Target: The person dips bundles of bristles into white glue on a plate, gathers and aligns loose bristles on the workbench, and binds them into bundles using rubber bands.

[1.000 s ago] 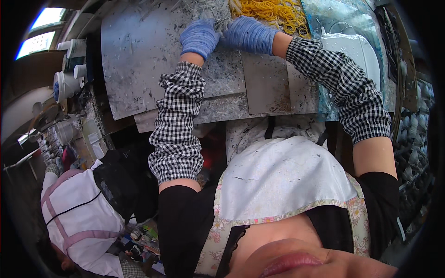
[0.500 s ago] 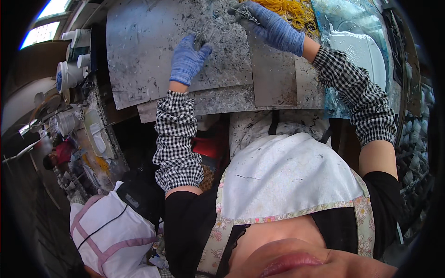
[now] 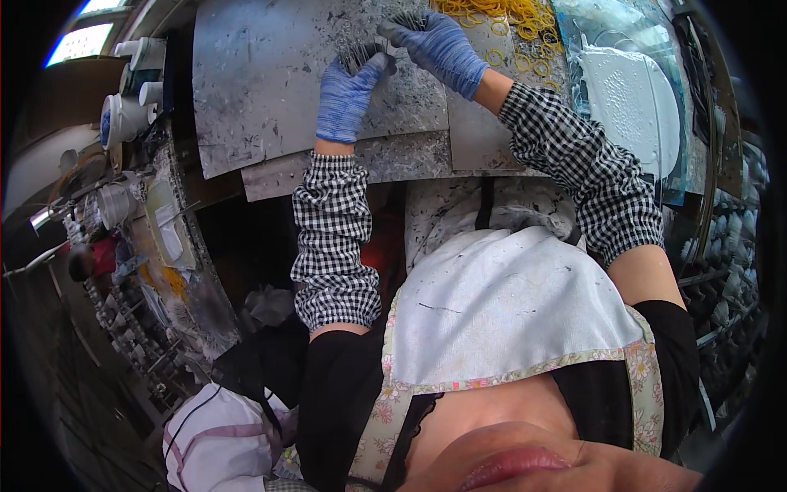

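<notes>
My left hand (image 3: 348, 97), in a blue knitted glove, is over the paint-speckled grey boards at the far side of the table. Its thumb and fingers close around a bunch of thin grey spiky strands (image 3: 357, 56). Just right of it and farther off, my right hand (image 3: 447, 53), gloved the same way, pinches a similar small dark bunch (image 3: 407, 20) at its fingertips. The two hands are close together, with a narrow gap between them. What exactly the strands are is too small to tell.
Yellow rubber bands (image 3: 525, 20) lie loose beyond my right hand. Right of them, thick white paste (image 3: 631, 107) is spread on a blue-stained sheet. White buckets (image 3: 123, 119) stand at left. A person in a white and pink garment (image 3: 221, 443) is close behind at lower left. Racks with feathery grey pieces (image 3: 730, 238) fill the right.
My right hand has moved left with its bunch, closer to my left hand. My left hand has shifted slightly right and away from me. The person at lower left has moved lower in view.
</notes>
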The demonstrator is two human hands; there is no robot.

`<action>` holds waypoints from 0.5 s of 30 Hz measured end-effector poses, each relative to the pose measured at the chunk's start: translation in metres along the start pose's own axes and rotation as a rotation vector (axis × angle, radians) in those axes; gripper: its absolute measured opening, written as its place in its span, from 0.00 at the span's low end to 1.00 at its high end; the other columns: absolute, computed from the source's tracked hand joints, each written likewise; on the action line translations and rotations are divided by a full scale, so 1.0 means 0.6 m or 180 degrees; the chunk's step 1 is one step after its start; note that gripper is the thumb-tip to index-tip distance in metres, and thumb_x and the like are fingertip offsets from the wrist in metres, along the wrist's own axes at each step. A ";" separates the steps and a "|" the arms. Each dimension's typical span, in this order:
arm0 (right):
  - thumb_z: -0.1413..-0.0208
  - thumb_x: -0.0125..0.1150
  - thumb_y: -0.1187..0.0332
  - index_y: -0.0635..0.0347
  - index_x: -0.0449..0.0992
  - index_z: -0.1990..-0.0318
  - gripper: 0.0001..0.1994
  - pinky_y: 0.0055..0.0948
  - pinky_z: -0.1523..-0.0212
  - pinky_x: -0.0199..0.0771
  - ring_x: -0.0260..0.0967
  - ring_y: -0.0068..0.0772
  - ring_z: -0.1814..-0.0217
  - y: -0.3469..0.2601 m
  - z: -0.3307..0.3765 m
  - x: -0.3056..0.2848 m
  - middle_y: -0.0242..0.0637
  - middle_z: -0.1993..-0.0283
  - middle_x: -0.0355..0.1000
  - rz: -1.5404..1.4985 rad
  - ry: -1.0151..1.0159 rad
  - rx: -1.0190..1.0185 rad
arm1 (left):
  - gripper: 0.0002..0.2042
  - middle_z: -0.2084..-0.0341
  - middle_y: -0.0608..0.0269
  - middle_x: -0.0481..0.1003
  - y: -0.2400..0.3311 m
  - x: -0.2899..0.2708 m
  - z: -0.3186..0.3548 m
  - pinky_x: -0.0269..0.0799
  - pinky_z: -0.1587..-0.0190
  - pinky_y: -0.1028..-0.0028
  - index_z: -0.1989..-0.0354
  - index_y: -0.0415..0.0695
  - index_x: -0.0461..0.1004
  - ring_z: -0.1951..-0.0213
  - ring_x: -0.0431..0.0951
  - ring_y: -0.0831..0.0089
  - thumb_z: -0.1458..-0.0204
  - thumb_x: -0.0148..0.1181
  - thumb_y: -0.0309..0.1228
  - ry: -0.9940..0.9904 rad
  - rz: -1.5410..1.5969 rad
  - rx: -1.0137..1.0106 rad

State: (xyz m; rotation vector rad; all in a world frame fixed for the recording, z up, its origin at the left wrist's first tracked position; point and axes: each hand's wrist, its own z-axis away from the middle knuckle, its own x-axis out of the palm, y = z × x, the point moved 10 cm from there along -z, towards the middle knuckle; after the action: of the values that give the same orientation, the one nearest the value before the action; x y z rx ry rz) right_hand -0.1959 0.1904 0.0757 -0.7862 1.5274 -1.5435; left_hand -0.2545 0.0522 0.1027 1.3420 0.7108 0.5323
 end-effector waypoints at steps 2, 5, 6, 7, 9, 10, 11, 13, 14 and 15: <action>0.41 0.65 0.51 0.55 0.83 0.56 0.18 0.24 0.67 0.73 0.71 0.19 0.69 0.016 0.002 0.011 0.31 0.70 0.79 -0.0090 0.0022 0.0106 | 0.14 0.64 0.60 0.82 -0.023 -0.029 0.011 0.77 0.56 0.75 0.56 0.38 0.79 0.62 0.81 0.74 0.45 0.66 0.35 0.0194 -0.0203 -0.0114; 0.32 0.54 0.63 0.60 0.73 0.50 0.11 0.24 0.59 0.75 0.70 0.20 0.60 0.056 0.000 -0.009 0.31 0.59 0.75 -0.0976 -0.0071 0.0294 | 0.15 0.63 0.58 0.81 -0.045 -0.033 0.015 0.79 0.58 0.73 0.53 0.38 0.77 0.62 0.81 0.71 0.44 0.66 0.33 0.0317 0.0156 -0.0346; 0.32 0.54 0.63 0.60 0.74 0.52 0.11 0.24 0.59 0.74 0.70 0.20 0.61 0.038 0.002 -0.022 0.30 0.58 0.75 -0.1533 0.0111 -0.0038 | 0.16 0.62 0.57 0.81 -0.058 -0.035 0.018 0.80 0.59 0.72 0.49 0.38 0.76 0.61 0.81 0.67 0.43 0.64 0.32 0.0343 0.0682 -0.0472; 0.32 0.54 0.62 0.60 0.76 0.54 0.11 0.24 0.60 0.74 0.70 0.20 0.63 0.021 0.006 -0.038 0.30 0.57 0.75 -0.2087 0.0295 -0.0374 | 0.16 0.62 0.57 0.81 -0.062 -0.038 0.018 0.80 0.59 0.72 0.49 0.38 0.76 0.61 0.81 0.67 0.43 0.64 0.32 0.0352 0.0688 -0.0473; 0.34 0.56 0.64 0.60 0.77 0.59 0.09 0.27 0.62 0.73 0.71 0.26 0.65 0.018 0.032 -0.049 0.33 0.58 0.75 -0.2217 0.0252 -0.0509 | 0.14 0.62 0.56 0.80 -0.111 -0.055 0.028 0.81 0.61 0.70 0.51 0.39 0.75 0.63 0.81 0.65 0.43 0.63 0.30 0.0916 0.1757 -0.1090; 0.37 0.60 0.60 0.57 0.78 0.54 0.12 0.27 0.62 0.75 0.73 0.24 0.65 0.013 0.044 -0.036 0.33 0.61 0.78 -0.1399 -0.0155 -0.0615 | 0.14 0.62 0.56 0.80 -0.119 -0.061 0.030 0.81 0.61 0.70 0.51 0.39 0.75 0.63 0.81 0.65 0.43 0.63 0.30 0.0953 0.1761 -0.1082; 0.40 0.64 0.55 0.55 0.79 0.48 0.18 0.27 0.62 0.78 0.75 0.22 0.65 0.013 0.052 -0.011 0.34 0.63 0.80 -0.0578 -0.0555 -0.0721 | 0.13 0.62 0.56 0.79 -0.129 -0.063 0.034 0.81 0.61 0.69 0.52 0.40 0.75 0.62 0.80 0.65 0.43 0.62 0.30 0.1009 0.2179 -0.1045; 0.39 0.64 0.60 0.54 0.76 0.44 0.18 0.27 0.60 0.80 0.76 0.23 0.64 -0.045 0.084 -0.003 0.34 0.61 0.80 -0.0056 -0.0331 -0.1788 | 0.12 0.62 0.55 0.78 -0.134 -0.047 0.037 0.81 0.61 0.68 0.53 0.40 0.74 0.62 0.80 0.65 0.43 0.62 0.31 0.1046 0.2620 -0.1023; 0.39 0.64 0.61 0.53 0.76 0.45 0.17 0.27 0.61 0.79 0.76 0.24 0.64 -0.064 0.107 0.016 0.34 0.62 0.80 0.0547 -0.0539 -0.2191 | 0.12 0.62 0.55 0.78 -0.144 -0.037 0.044 0.81 0.61 0.67 0.53 0.40 0.74 0.61 0.80 0.65 0.43 0.62 0.31 0.1081 0.2480 -0.1182; 0.39 0.64 0.62 0.53 0.76 0.46 0.16 0.28 0.62 0.79 0.75 0.24 0.65 -0.085 0.129 0.034 0.34 0.62 0.80 0.1162 -0.0732 -0.2585 | 0.12 0.62 0.54 0.77 -0.149 -0.023 0.049 0.81 0.60 0.66 0.54 0.40 0.74 0.61 0.79 0.64 0.43 0.62 0.32 0.1099 0.2335 -0.1339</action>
State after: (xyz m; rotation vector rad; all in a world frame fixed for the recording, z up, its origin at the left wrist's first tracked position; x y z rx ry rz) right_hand -0.1444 0.1319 0.1296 -1.0019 1.9889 -0.5149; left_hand -0.2470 0.0079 0.0191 1.0899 0.3238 1.4432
